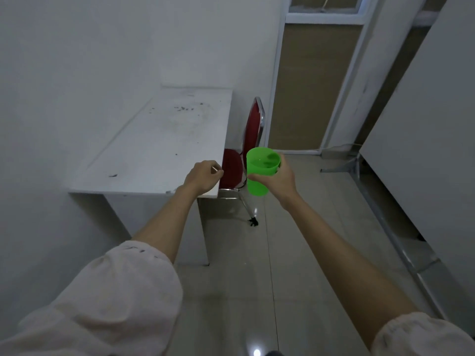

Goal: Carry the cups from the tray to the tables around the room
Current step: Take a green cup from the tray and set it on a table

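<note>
A bright green plastic cup (261,168) with liquid in it is held upright in my right hand (279,182), which wraps around its lower half. The cup hangs in the air just right of the near right corner of a white table (159,145) set against the wall. My left hand (204,176) hovers over that same corner with its fingers curled in and nothing in them. No tray is in view.
A red chair (253,129) with chrome legs is tucked at the table's right side. Beyond it stands a brown door panel (303,86). A white partition (424,140) on a metal base runs along the right. Tiled floor (257,278) lies between.
</note>
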